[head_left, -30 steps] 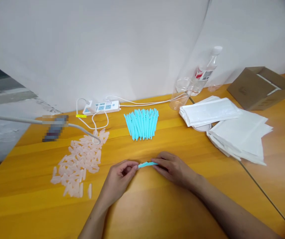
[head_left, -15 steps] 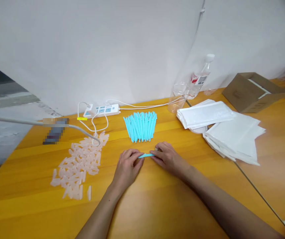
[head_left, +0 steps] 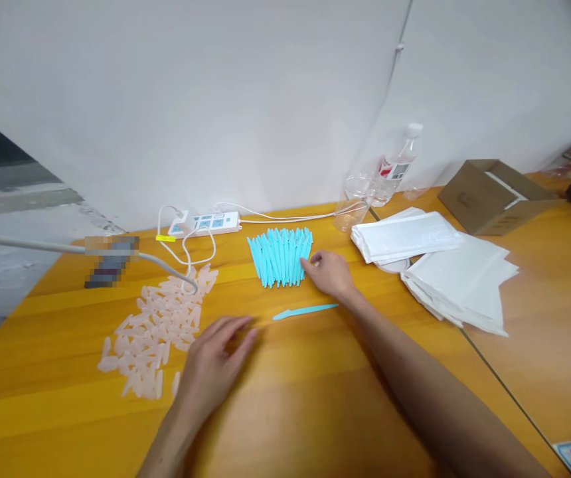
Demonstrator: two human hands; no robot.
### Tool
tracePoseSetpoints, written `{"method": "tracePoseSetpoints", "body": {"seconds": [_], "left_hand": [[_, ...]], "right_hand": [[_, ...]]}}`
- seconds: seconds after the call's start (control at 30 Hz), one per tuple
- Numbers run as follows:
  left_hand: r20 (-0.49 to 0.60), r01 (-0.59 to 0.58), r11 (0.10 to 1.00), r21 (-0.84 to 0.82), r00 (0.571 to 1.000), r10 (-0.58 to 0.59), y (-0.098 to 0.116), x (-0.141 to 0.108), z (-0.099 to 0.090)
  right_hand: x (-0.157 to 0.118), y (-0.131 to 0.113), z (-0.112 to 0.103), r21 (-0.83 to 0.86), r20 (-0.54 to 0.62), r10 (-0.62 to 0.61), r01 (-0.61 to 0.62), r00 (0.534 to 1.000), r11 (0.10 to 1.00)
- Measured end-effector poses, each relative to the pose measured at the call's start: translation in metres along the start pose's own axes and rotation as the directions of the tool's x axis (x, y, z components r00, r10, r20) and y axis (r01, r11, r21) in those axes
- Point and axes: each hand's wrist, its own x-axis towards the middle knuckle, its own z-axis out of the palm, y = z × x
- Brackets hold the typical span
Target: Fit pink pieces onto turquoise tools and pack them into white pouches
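Head camera view: one blue stick (head_left: 303,311) lies flat by itself on the desk (head_left: 285,425). One end points at the left hand (head_left: 213,362), and the other end is just beside the right wrist. The left hand is low over the desk. Its fingers are bent and a bit open, and they hold nothing. The right hand (head_left: 331,273) is at the right side of the big blue pile (head_left: 280,257). Its fingers are bent close together at the edge of the pile, but I cannot tell if they have hold of a stick. The blue sticks in the pile lie side by side, close together.

Lots of little pale pink pieces (head_left: 159,325) are spread out on the left. A white power strip (head_left: 208,224) sits by the wall. White bags (head_left: 405,236), a clear bottle (head_left: 395,169) and an open brown box (head_left: 489,199) are on the right.
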Motion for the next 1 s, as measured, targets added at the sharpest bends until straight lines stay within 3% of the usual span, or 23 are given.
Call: {"method": "tracePoseSetpoints", "body": {"seconds": [0.1, 0.13, 0.2, 0.27, 0.4, 0.5, 0.6, 0.7, 0.77, 0.87, 1.0], "left_hand": [[-0.071, 0.212, 0.949, 0.234, 0.977, -0.201, -0.018, -0.036, -0.04], [-0.098, 0.304, 0.898, 0.319, 0.953, -0.288, -0.023, -0.047, -0.05], [-0.053, 0.436, 0.776, 0.456, 0.884, -0.465, -0.031, -0.065, -0.064], [-0.013, 0.469, 0.718, 0.514, 0.841, -0.54, -0.036, -0.074, -0.068], [0.031, 0.429, 0.756, 0.494, 0.861, -0.508, -0.044, -0.077, -0.063], [0.015, 0.448, 0.809, 0.382, 0.872, -0.49, -0.043, -0.071, -0.056], [0.036, 0.455, 0.891, 0.0, 0.89, -0.454, -0.031, -0.057, -0.042], [0.107, 0.468, 0.778, -0.419, 0.877, -0.469, -0.014, -0.032, -0.021], [0.116, 0.466, 0.682, -0.563, 0.862, -0.494, -0.007, -0.014, -0.006], [0.105, 0.443, 0.668, -0.598, 0.87, -0.482, -0.008, 0.003, 0.011], [0.111, 0.351, 0.808, -0.473, 0.934, -0.341, -0.011, 0.001, 0.024]], "right_hand": [[0.022, -0.001, 0.006, 0.025, 0.042, 0.058, -0.059, 0.997, 0.998], [0.025, 0.0, 0.006, 0.041, 0.065, 0.073, -0.075, 0.995, 0.996], [0.029, 0.004, 0.006, 0.081, 0.117, 0.092, -0.102, 0.989, 0.991], [0.029, 0.008, 0.002, 0.126, 0.147, 0.104, -0.123, 0.984, 0.984], [0.023, 0.01, -0.014, 0.239, 0.096, 0.113, -0.133, 0.989, 0.962], [0.015, 0.005, -0.027, 0.334, 0.061, 0.086, -0.101, 0.994, 0.937], [-0.001, -0.005, -0.033, 0.395, 0.058, 0.035, -0.055, 0.998, 0.917], [-0.028, -0.013, -0.03, 0.406, 0.042, -0.084, 0.059, 0.996, 0.912], [-0.052, -0.012, -0.026, 0.357, 0.028, -0.261, 0.234, 0.965, 0.904], [-0.088, -0.001, -0.021, 0.254, 0.03, -0.481, 0.459, 0.876, 0.851], [-0.116, 0.023, -0.015, 0.207, 0.038, -0.582, 0.563, 0.812, 0.8]]}}
